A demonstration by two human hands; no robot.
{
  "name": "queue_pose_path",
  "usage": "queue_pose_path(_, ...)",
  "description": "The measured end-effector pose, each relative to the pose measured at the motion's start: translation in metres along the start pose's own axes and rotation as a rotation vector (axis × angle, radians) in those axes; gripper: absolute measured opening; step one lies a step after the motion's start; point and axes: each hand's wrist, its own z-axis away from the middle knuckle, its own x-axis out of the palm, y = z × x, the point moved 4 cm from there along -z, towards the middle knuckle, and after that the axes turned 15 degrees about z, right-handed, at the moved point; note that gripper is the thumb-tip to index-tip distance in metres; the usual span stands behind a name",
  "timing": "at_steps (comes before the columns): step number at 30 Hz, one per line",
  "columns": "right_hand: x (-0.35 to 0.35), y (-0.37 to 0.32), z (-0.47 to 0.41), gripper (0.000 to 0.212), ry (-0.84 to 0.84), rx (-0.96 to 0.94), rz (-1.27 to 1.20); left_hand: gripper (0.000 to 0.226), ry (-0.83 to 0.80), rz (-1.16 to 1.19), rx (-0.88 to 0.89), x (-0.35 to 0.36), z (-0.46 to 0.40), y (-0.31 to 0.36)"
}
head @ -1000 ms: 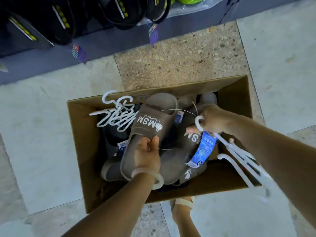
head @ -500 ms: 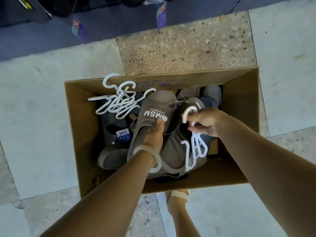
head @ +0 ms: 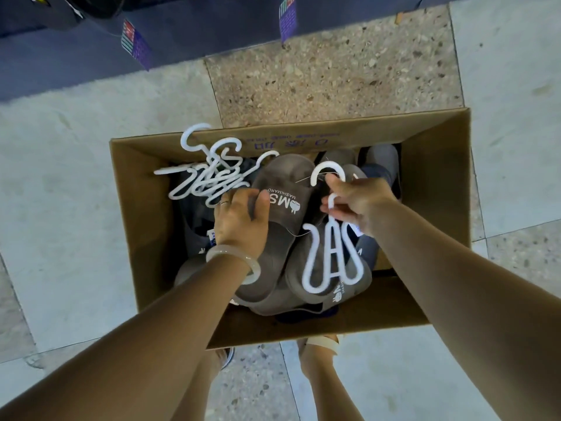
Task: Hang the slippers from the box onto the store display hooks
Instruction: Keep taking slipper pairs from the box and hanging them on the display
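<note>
An open cardboard box [head: 437,177] stands on the floor below me, holding several grey and dark slippers. My left hand [head: 239,218] grips the strap of a grey slipper [head: 273,238] printed MSM MASHIMARO. My right hand [head: 358,202] holds white plastic slipper hangers [head: 332,262] by their hooks, and they dangle over a second grey slipper [head: 349,287]. A thin white string runs from the held slipper toward my right hand. A loose pile of white hangers [head: 209,174] lies at the box's back left corner.
The dark display base [head: 182,31] runs along the top, with black slippers [head: 91,7] and purple price tags [head: 136,45] hanging from it. My feet [head: 321,347] stand just behind the box on the tiled floor [head: 60,208].
My left hand slid up the grey slipper from its heel to the strap. My right hand brought the hangers from the box's right side over the slippers. The view tilted further down.
</note>
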Motion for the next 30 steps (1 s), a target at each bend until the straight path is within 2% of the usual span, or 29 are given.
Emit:
queue_pose_path(6, 0.029, 0.015, -0.001, 0.025, -0.044, 0.175, -0.173, 0.041, -0.354, -0.022, 0.029, 0.013, -0.020, 0.004)
queue_pose_path(10, 0.036, 0.013, -0.005, 0.040, -0.095, 0.207, -0.144, 0.045, -0.472, -0.140, 0.025, 0.021, -0.025, 0.013)
queue_pose_path(16, 0.040, 0.024, -0.002, 0.017, -0.218, 0.200, -0.126, 0.042, -0.533, -0.164, 0.006, 0.025, -0.025, 0.026)
queue_pose_path(20, 0.043, 0.037, 0.002, 0.021, -0.188, 0.220, 0.042, 0.051, -0.563, -0.275, 0.031, 0.029, -0.027, 0.022)
queue_pose_path(23, 0.045, 0.030, -0.004, 0.030, -0.091, 0.151, 0.167, 0.046, -0.544, -0.328, 0.041, 0.032, -0.033, 0.016)
queue_pose_path(25, 0.045, 0.022, -0.011, 0.029, -0.031, 0.151, 0.112, 0.045, -0.550, -0.342, 0.083, 0.036, -0.037, 0.018)
queue_pose_path(30, 0.043, 0.008, -0.017, 0.025, 0.102, 0.203, -0.280, 0.057, -0.449, -0.343, 0.125, 0.045, -0.050, 0.023)
